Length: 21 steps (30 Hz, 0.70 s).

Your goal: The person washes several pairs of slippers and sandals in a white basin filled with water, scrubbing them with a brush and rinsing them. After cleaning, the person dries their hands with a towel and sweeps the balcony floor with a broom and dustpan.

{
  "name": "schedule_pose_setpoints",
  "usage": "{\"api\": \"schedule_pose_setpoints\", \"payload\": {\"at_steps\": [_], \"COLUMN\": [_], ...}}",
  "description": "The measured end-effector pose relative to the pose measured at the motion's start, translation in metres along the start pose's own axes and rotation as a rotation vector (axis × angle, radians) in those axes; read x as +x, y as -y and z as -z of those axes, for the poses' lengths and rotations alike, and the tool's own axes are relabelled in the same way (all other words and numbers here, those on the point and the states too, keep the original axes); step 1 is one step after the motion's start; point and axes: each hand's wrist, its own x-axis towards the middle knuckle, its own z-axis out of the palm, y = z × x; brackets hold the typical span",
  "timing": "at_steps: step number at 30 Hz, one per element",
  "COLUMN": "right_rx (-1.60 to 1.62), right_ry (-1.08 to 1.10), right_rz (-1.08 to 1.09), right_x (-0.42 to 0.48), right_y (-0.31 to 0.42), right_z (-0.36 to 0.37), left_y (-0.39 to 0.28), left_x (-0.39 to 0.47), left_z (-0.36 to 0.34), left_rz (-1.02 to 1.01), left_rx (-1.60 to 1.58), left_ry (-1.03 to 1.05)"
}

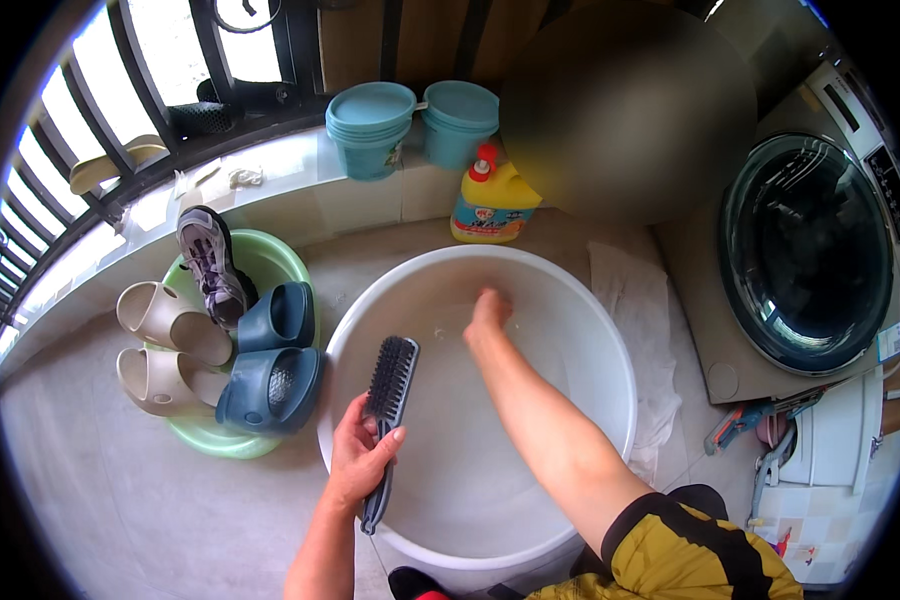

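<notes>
My left hand [356,454] grips the handle of a grey scrubbing brush with black bristles [392,379], held over the left side of a large white plastic tub [596,360]. The bristle end points away from me. Inside the tub, near its far wall, is my right hand [489,309]. Its fingers are blurred and partly hidden, so whether they hold anything cannot be seen. The tub seems to contain water. Left of it stands a green basin [251,446] with beige slides [172,319], dark blue slides [270,390] and a purple-grey sneaker [214,262].
A yellow detergent jug [495,202] with a red cap stands behind the tub. Two lidded blue buckets [371,131] sit on the tiled ledge. To the right are a front-loading washing machine [806,255] and a whitish plastic sheet [634,337]. Black railings [139,67] edge the left.
</notes>
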Motion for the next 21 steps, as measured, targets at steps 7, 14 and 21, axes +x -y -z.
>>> {"api": "schedule_pose_setpoints", "payload": {"at_steps": [7,14,21], "right_rx": [-1.913,-2.632,-2.454], "right_ry": [0.789,0.685,0.811], "right_rz": [0.911,1.412,1.015], "right_x": [-0.059,-0.005,-0.030], "right_y": [-0.011,0.081,0.084], "right_z": [0.035,0.130,0.192], "left_y": [0.000,0.002,0.001], "left_x": [0.001,0.001,0.001], "left_z": [0.000,0.001,0.001], "left_rz": [0.008,0.008,-0.013], "left_rx": [0.015,0.007,-0.016], "left_ry": [0.019,0.010,-0.016]}}
